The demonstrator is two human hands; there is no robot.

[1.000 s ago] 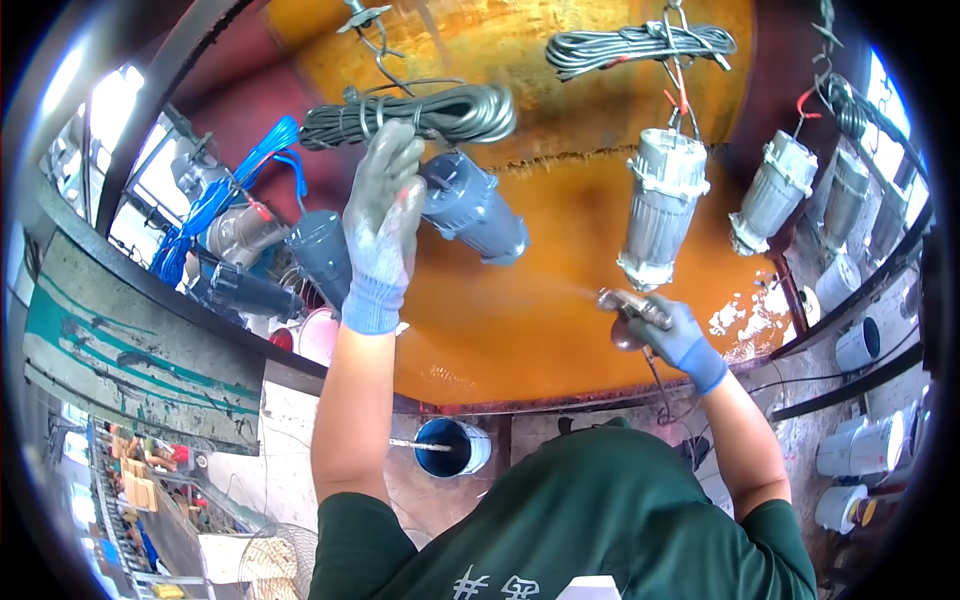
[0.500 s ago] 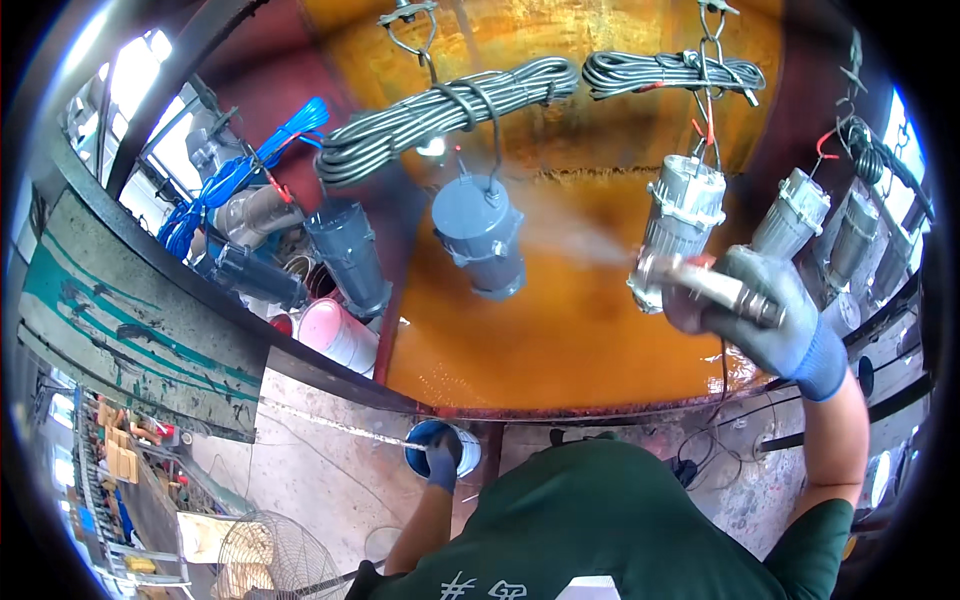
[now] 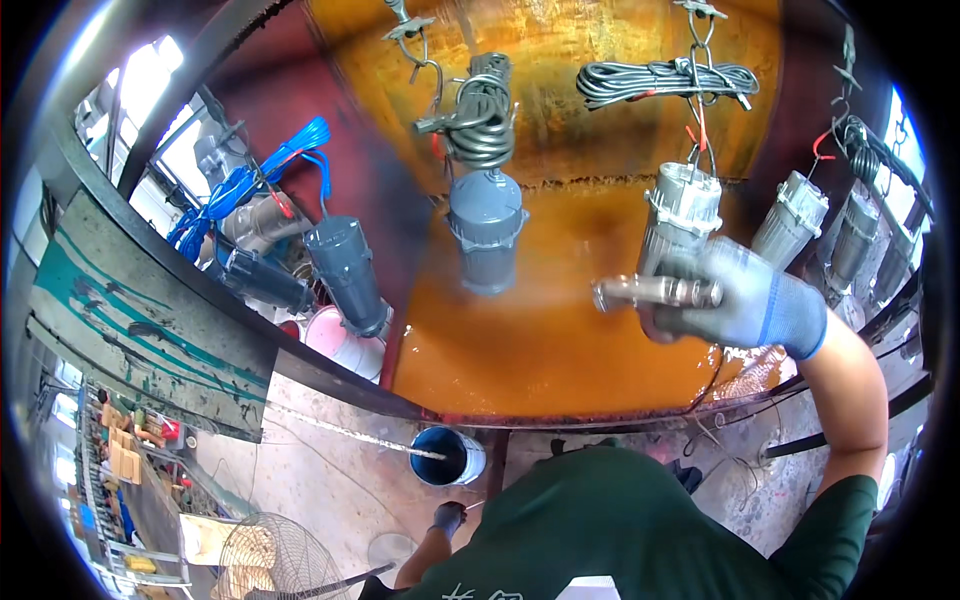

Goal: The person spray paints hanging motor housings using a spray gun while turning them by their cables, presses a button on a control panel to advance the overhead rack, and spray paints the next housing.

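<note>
My right hand (image 3: 735, 295), in a grey glove with a blue cuff, is closed around a metal spray gun (image 3: 650, 292). The nozzle points left, and a faint mist shows between it and a freshly coated grey motor housing (image 3: 487, 235), which hangs from a chain under a bundled grey cable (image 3: 482, 120). Behind my right hand hangs a pale silver-grey motor housing (image 3: 685, 205), partly covered by the glove. Low at the left, my gloved left hand (image 3: 450, 516) looks curled beside my body, just below a blue bucket (image 3: 478, 458); what it holds is too small to make out.
An orange-stained booth (image 3: 480, 370) surrounds the hanging housings. More grey housings (image 3: 345, 270) hang at left, with a blue cable coil (image 3: 250, 180), and pale ones (image 3: 792, 220) at right. A pink-topped pail (image 3: 340, 340) and a wire fan (image 3: 275, 560) stand at left.
The middle housing and its cable bundle have turned, so the bundle now shows end-on. My right hand moved slightly down with the spray gun. My left hand drew back from the blue bucket.
</note>
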